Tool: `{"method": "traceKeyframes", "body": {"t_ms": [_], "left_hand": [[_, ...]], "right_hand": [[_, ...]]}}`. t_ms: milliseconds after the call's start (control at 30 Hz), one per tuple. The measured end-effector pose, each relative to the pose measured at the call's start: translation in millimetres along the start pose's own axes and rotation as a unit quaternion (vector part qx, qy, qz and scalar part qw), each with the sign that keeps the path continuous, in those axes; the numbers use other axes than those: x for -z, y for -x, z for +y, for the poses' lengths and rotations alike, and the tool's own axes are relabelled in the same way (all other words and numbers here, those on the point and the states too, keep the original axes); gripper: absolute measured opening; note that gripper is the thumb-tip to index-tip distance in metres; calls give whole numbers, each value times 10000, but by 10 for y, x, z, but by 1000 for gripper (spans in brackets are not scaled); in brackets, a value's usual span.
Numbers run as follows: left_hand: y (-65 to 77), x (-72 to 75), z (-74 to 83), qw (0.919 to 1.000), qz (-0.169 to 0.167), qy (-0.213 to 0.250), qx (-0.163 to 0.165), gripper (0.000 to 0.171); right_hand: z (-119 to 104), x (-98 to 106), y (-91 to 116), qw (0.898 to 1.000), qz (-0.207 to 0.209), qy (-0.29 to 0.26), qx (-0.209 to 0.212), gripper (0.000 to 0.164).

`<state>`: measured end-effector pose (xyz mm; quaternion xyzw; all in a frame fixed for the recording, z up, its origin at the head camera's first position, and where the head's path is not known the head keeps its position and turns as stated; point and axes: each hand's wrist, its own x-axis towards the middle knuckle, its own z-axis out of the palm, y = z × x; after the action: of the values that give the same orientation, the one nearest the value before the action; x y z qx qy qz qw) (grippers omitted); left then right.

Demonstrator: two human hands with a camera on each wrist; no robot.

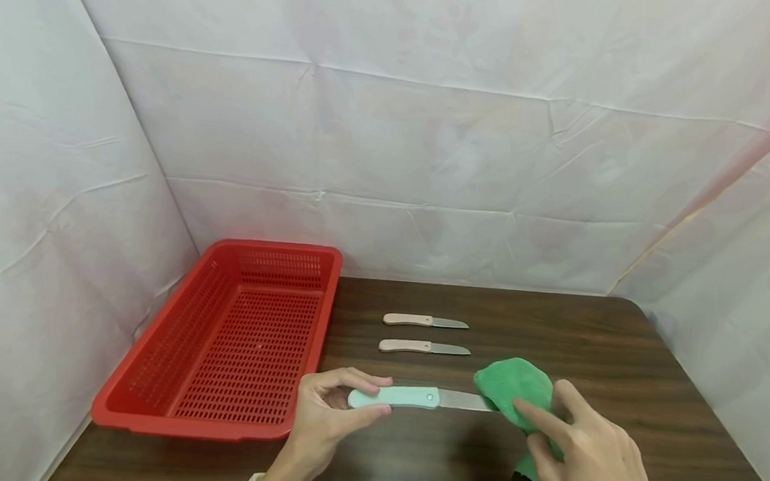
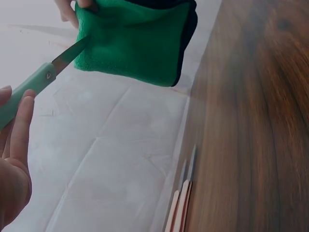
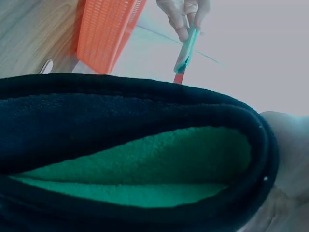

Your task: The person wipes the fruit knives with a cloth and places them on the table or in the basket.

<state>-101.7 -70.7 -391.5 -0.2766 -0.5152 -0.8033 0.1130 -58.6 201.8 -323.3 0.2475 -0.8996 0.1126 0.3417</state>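
Note:
My left hand (image 1: 326, 408) pinches the mint-green handle of a folding knife (image 1: 401, 397) between thumb and fingers, its blade unfolded and pointing right. At the tip end, a green cloth (image 1: 515, 387) with a dark edge covers part of the blade. My right hand (image 1: 592, 449) grips the folded cloth, thumb below and fingers above. In the left wrist view the blade (image 2: 70, 54) runs up against the cloth (image 2: 130, 43). The cloth's dark-bordered folds (image 3: 145, 164) fill much of the right wrist view. Behind, two pink-handled knives (image 1: 409, 320) (image 1: 406, 345) lie parallel on the table, blades pointing right.
A red perforated plastic basket (image 1: 310, 369) stands on the left of the dark wood table (image 1: 554, 319). Pale patterned sheets (image 1: 419, 138) hang behind the table and along both sides. The table's right edge slants toward the front corner.

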Motion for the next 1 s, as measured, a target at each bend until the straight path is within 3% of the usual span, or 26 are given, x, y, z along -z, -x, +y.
{"method": "traceKeyframes", "body": {"t_ms": [167,367,600,1000], "left_hand": [[1,-10,-6,9999,-74,-122,-30,24],[-2,-28,-26,9995,-119,-290,-28,21],[-38,-71,-48,9982,-257,-519,-144,20],[-77,-158,-81,9987,-282,-425,-61,18]], "right_hand": [[-2,54,-41,9992,298,-241,-94,39],[-60,151,-129,9989,112,-350,-308,38],[-148,126,-227,9977,493,-455,15,41],[-293,31,-259,9977,336,-468,356,40]]}}
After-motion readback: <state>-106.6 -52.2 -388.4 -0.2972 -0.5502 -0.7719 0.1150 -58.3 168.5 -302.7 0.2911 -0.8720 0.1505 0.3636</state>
